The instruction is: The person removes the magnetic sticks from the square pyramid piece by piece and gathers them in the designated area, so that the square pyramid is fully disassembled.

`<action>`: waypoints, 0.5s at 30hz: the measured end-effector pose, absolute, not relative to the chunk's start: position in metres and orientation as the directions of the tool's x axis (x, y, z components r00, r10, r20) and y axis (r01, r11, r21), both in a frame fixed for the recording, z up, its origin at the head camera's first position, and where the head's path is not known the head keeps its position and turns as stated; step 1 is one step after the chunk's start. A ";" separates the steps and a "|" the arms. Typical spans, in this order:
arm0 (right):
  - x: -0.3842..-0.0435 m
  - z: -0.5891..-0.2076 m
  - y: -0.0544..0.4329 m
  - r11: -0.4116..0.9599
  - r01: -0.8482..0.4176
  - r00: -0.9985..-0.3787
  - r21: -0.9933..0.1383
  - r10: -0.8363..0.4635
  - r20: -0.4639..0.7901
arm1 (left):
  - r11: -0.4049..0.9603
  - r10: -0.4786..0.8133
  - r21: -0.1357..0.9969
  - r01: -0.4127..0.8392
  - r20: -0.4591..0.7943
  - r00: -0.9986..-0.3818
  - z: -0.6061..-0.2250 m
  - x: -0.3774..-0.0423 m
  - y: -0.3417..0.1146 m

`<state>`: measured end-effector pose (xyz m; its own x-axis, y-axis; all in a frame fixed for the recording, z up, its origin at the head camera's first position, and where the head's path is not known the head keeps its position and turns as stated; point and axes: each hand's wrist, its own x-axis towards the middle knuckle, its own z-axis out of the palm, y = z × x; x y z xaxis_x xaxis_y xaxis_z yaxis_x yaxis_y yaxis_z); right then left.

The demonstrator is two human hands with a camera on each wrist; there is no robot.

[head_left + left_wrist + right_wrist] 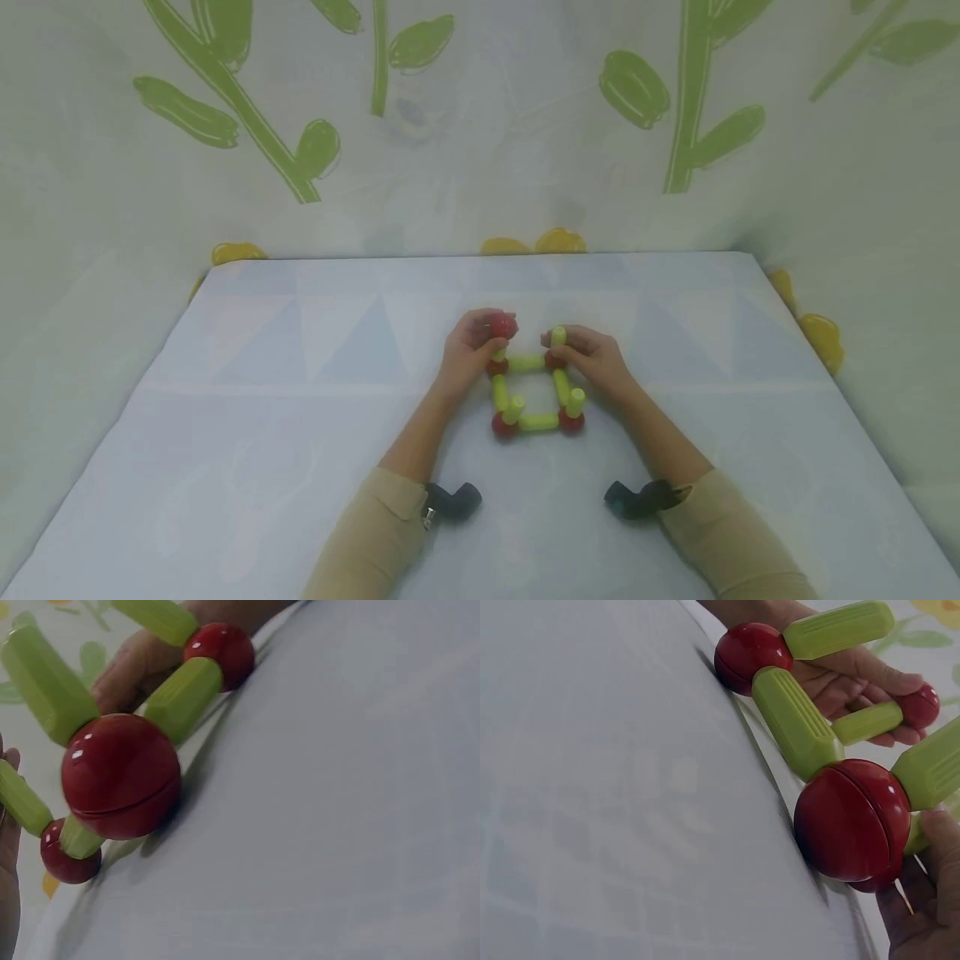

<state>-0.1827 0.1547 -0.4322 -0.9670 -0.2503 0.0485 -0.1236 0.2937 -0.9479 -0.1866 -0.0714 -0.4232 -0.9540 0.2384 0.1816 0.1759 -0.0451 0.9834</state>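
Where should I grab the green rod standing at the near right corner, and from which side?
Probably pinch the upper half of the green rod from the outer right: it stands up with its top free and straight sides exposed, and no other rod runs out that way. Lower down, the wider red ball would likely crowd your hold.

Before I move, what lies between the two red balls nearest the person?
One green stick spans the gap from the near left ball to the near right ball; the head view shows it.
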 end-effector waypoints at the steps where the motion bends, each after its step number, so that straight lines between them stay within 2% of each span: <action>1: -0.183 -0.433 0.155 0.287 -0.123 -0.969 -0.950 -0.243 0.052 | -0.048 0.226 0.979 0.200 0.206 -0.952 -0.423 -0.188 -0.073; 8: -0.181 -0.435 0.155 0.264 -0.115 -0.973 -0.958 -0.226 0.055 | 0.202 0.222 0.889 0.411 0.367 -0.903 -0.420 -0.194 -0.085; 15: -0.175 -0.435 0.153 0.255 -0.099 -0.978 -0.962 -0.201 0.047 | 0.302 0.207 0.712 0.634 0.601 -0.772 -0.419 -0.193 -0.088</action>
<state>-0.1754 0.1530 -0.4354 -0.9784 -0.2013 0.0471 -0.0987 0.2549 -0.9619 -0.1935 -0.0876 -0.4190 -0.7724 0.2070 0.6005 0.6343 0.3021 0.7117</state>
